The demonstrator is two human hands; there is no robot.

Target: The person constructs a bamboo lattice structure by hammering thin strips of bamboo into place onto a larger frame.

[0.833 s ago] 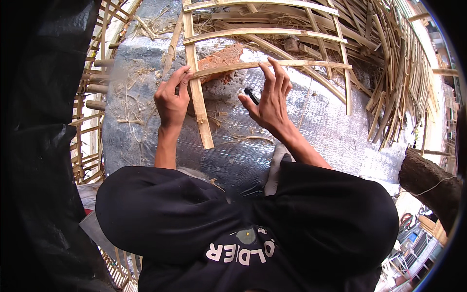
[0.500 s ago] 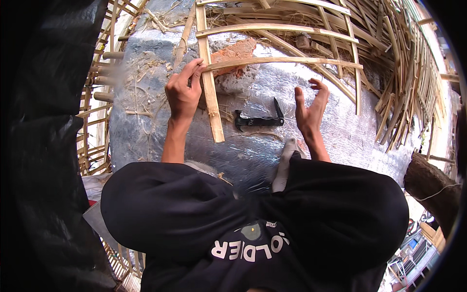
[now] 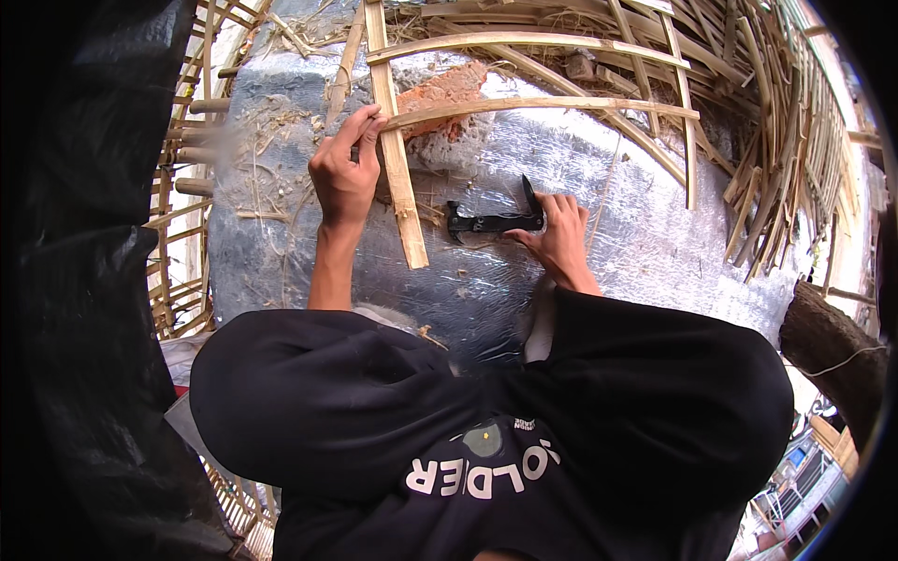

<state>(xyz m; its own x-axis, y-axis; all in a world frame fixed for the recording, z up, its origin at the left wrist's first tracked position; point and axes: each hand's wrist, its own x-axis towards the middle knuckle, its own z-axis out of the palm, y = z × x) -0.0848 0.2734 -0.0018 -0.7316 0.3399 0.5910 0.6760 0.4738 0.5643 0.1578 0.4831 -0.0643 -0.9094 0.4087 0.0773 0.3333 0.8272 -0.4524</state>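
Observation:
My left hand (image 3: 346,173) is closed in a pinch at the left side of a bamboo strip frame (image 3: 398,187), where a thin cross strip (image 3: 543,103) meets the upright strip. My right hand (image 3: 559,236) grips the right end of a black hammer multi-tool (image 3: 496,223), its thumb at the handle's lower edge and its fingers beyond the end. The tool lies on the silvery sheet, its hammer head to the left and a dark blade folded out upward beside my fingers. What my left fingertips press together is partly hidden.
A broken brick lump (image 3: 449,103) sits under the frame on the silvery foil sheet (image 3: 655,252). Many loose bamboo strips (image 3: 767,140) are heaped at the far right. A slatted bamboo wall (image 3: 187,187) stands left, and a log (image 3: 832,355) lies right.
My right hand has come down and left from above the sheet onto the multi-tool's right end. My left hand still pinches the frame, which has shifted slightly up and left in view.

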